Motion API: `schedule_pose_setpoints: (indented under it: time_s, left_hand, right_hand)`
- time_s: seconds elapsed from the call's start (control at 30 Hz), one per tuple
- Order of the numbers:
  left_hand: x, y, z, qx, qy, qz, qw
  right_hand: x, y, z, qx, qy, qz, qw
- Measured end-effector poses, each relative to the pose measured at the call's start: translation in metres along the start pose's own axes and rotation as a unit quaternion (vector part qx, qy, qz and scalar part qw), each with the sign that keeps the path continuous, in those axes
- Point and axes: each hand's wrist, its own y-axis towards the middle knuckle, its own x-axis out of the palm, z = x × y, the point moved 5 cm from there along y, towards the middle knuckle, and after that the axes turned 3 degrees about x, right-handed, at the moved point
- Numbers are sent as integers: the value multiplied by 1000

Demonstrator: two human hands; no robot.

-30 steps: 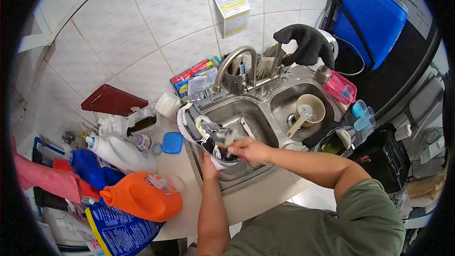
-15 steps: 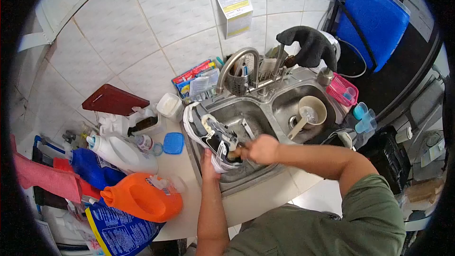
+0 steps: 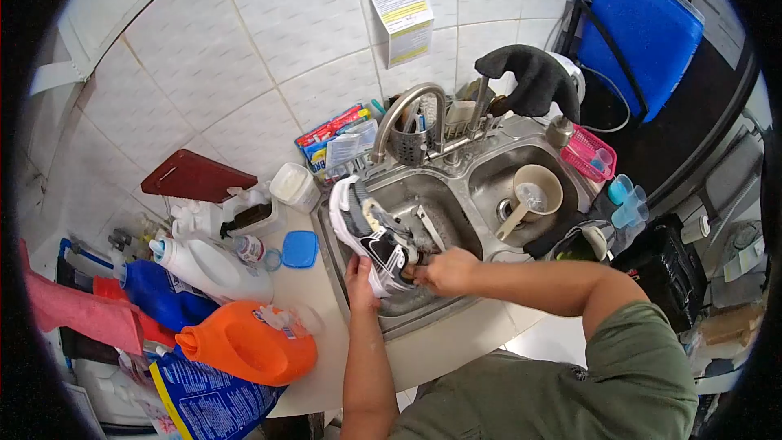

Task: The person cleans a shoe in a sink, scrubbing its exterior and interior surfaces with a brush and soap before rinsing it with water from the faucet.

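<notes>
My left hand [image 3: 360, 281] is closed on a white, grey and black sneaker [image 3: 371, 232], holding it tilted over the left sink basin [image 3: 452, 220] with its toe up and away from me. Close by, my right hand [image 3: 450, 271] is wrapped round a brown-handled tool [image 3: 420, 274] at the shoe's ankle opening. The tool's far end is hidden in the shoe, so I cannot tell its exact kind. A long whitish object [image 3: 430, 228] lies in the basin beyond the shoe.
Behind the basins stands the faucet [image 3: 411, 102]. A beige dipper [image 3: 538, 191] sits in the right basin; another shoe [image 3: 588, 242] rests at its near right edge. An orange jug [image 3: 252, 342], white bottle [image 3: 216, 269] and blue lid [image 3: 300, 249] crowd the left counter.
The sneaker has turned slightly and its toe has shifted to the right. My right hand has moved a little down and left, still at the shoe's opening. My left hand keeps its hold.
</notes>
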Motion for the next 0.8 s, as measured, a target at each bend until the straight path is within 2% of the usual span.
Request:
schedule_pose_setpoints:
  time_s: [0.07,0.1,0.13,0.2,0.23,0.27,0.3,0.33,0.37,0.4,0.43,0.47,0.53,0.57,0.67,0.77,0.8]
  left_hand:
    - [-2,-4,0,-8,3,17,1000]
    - [0,-6,2,-13,0,14,1000]
    - [5,-4,3,-16,-6,9,1000]
    - [2,-1,0,-21,-24,3,999]
    - [0,-3,0,-12,-52,3,999]
    - [-3,-5,-1,-6,-80,2,997]
    - [-1,-5,-1,-10,-119,-7,993]
    - [-8,-6,-7,-29,-66,-6,997]
    - [-14,-2,-16,-41,-17,-4,999]
    - [-10,-1,-12,-53,34,-2,998]
    - [-5,-3,-14,-79,-15,19,997]
    - [7,-3,-6,-81,-105,-25,991]
    - [22,-7,2,-83,-205,-41,974]
    - [15,-5,-1,-53,-187,-28,981]
    - [7,-5,6,-12,-55,-75,996]
    - [-3,-4,0,16,-1,-48,999]
    - [-1,-6,0,14,-27,-56,998]
  right_hand:
    - [34,13,21,15,224,47,973]
    - [30,19,29,141,423,-71,892]
    - [18,15,28,226,610,-57,757]
    - [2,21,20,199,620,-37,758]
    - [0,19,23,123,458,1,880]
    - [0,10,20,44,276,39,959]
    - [2,3,13,-36,81,74,993]
    - [12,1,14,-56,-17,22,998]
    - [-7,-1,5,-80,-121,-30,989]
    - [-19,-1,3,-103,-222,-80,966]
    - [-29,-4,0,-171,-262,32,949]
    - [-41,-2,3,-146,-246,98,953]
    - [-65,4,5,-103,-214,227,944]
    - [-54,8,0,-85,-203,161,962]
    - [-18,-3,-12,-32,-149,-16,988]
    - [-20,-7,-18,-26,-35,-73,996]
    - [-18,-4,-12,26,95,-113,989]
